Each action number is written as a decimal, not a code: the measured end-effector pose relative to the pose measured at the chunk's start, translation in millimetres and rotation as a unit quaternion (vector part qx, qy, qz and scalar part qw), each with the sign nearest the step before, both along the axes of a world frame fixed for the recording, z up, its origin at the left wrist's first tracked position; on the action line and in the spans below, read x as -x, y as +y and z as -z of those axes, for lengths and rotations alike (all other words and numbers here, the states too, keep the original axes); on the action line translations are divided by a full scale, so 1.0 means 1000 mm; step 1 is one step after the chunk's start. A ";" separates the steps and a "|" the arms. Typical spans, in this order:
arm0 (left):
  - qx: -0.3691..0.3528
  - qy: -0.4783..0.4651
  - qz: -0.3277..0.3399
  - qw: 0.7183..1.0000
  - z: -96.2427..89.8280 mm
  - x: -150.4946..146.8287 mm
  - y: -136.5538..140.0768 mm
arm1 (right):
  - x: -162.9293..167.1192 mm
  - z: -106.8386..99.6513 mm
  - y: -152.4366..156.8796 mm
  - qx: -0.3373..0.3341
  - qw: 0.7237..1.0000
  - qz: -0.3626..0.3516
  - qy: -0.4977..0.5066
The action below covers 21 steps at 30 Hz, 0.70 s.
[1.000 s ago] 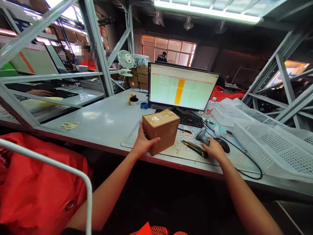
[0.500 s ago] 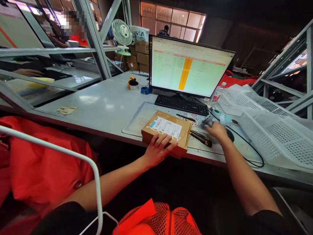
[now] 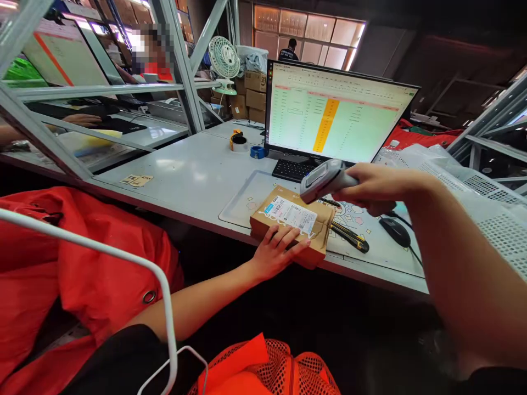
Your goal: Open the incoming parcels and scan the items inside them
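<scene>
box (image 3: 291,215): at counter (image 3: 185,181) edge, looks stiff, likely light, best held by its sides | left grip (image 3: 273,254): fingers spread loosely on box | right grip (image 3: 373,184): curled round scanner (image 3: 323,180), near box

We've got one brown cardboard box (image 3: 321,233), looks closed, lying on its broad side, white label (image 3: 294,215) with a blue patch facing up, near side right at the desk (image 3: 185,181) edge. We've also got a grey handheld scanner (image 3: 323,178), raised off the desk, head tilted down over the box's far right part, can't tell whether they touch
</scene>
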<state>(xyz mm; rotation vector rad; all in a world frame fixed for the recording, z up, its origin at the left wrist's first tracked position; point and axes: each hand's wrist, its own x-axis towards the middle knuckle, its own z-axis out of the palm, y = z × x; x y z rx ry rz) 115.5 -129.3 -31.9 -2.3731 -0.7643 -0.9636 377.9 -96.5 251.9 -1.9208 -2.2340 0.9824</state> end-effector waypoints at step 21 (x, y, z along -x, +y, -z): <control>0.294 0.055 -0.064 0.952 -0.191 0.061 0.084 | -0.103 0.219 -0.002 -0.195 0.909 0.264 -0.258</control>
